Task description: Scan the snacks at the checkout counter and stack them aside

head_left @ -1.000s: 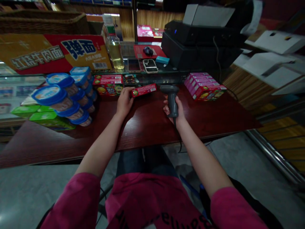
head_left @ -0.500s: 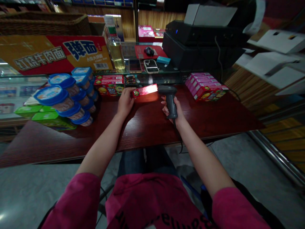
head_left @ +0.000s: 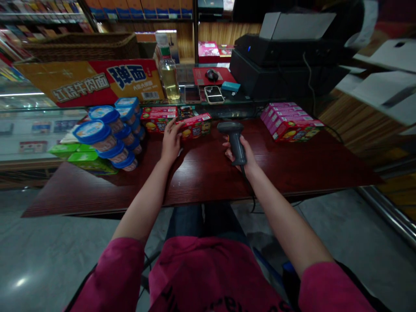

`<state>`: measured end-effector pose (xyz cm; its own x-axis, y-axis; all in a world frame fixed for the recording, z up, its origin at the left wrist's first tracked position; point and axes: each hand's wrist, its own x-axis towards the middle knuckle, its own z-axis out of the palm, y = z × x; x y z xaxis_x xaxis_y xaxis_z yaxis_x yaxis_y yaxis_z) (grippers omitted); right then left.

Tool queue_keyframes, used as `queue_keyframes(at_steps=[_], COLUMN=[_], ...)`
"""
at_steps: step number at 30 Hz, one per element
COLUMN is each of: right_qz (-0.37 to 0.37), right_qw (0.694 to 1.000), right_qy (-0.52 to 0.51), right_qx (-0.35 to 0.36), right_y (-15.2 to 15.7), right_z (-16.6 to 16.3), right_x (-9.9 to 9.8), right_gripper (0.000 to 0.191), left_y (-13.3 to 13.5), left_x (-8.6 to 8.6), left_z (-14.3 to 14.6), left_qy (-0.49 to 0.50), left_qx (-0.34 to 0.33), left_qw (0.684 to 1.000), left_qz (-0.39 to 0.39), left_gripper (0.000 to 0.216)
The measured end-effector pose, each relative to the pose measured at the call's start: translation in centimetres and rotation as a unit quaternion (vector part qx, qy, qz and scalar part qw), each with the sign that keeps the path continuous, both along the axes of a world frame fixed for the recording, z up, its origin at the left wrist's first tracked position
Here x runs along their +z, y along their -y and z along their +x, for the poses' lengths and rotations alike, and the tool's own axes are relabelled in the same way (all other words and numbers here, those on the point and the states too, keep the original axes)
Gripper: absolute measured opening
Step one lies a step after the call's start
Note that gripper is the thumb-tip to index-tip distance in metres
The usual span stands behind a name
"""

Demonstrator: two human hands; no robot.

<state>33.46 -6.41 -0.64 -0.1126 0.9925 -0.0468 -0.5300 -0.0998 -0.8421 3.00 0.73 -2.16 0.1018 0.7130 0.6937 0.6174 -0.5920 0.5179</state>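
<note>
My left hand has its fingers bent over the left end of a small red box with fruit pictures, at the middle of the dark wooden counter. The thumb's contact with the box is hidden. A matching group of red boxes stands just left of it, behind my fingers. My right hand is wrapped round the handle of a black barcode scanner, held above the counter. The scanner's head faces left, apart from the red box, and its cable hangs over the front edge.
Stacked blue-lidded tubs and green packs stand at left. Pink and red boxes sit at right. Behind are a noodle carton, a bottle, a phone, a mouse and black equipment.
The scanner's bright light on the red box has gone out. The box has turned so its printed front shows, and it sits closer to the other red boxes. The scanner stays in my right hand.
</note>
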Motion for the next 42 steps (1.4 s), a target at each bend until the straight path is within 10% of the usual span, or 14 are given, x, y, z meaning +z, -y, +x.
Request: queue_keyframes(at_steps=[8,16,42], right_qz=[-0.004,-0.028,0.011], right_qw=[0.998,0.998,0.999], right_qy=[0.003,-0.008,0.02], right_qx=[0.058,0.057,-0.046], right_y=[-2.3,-2.6,0.0], right_z=[-3.6,-4.3,0.5], right_x=[0.2,0.2,0.8], right_gripper=[0.048,0.052,0.046], left_y=[1.8,2.5,1.4], left_x=[0.8,2.4,1.6], left_z=[-1.6,3.3,-2.9], left_qy=[-0.026,-0.189,-0.038], left_qx=[0.159,0.101,0.164], left_qw=[0.987,0.976,0.986], left_qz=[0.021,-0.023,-0.01], left_gripper=[0.062,0.061,0.061])
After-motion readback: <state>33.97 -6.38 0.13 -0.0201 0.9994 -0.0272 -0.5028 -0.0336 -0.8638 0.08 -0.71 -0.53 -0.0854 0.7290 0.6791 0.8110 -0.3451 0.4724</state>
